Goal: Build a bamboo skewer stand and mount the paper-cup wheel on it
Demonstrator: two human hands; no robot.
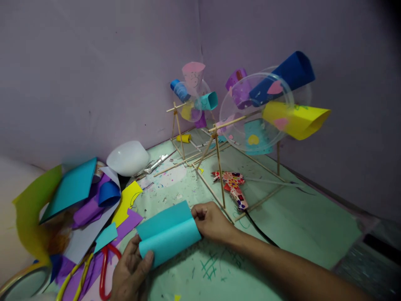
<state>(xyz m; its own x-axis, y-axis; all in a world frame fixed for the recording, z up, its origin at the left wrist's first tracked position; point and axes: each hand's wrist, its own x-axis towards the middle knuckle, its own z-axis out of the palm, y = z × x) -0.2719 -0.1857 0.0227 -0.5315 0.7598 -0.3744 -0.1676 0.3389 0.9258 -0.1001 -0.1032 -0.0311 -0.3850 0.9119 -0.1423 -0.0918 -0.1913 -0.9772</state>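
A turquoise sheet of paper (172, 242), its near side curled over, is held above the pale green tabletop. My left hand (134, 265) grips its left end, thumb on the curled front. At the right end, the fingers of my right hand (211, 219) pinch the edge. Beyond my right hand lies a hot glue gun (233, 188) covered in a flowery pattern, a dark cord trailing from it. Red-handled scissors (106, 271) and yellow-handled scissors (77, 276) lie left of my left hand.
Two stick-framed wheels stand behind: a larger clear wheel (257, 110) with coloured paper cups and a smaller one (191, 100). Coloured paper (67, 190), a yellow scrap (127, 200), a white rounded object (128, 159) and a tape roll (26, 282) crowd the left. Walls close off the back.
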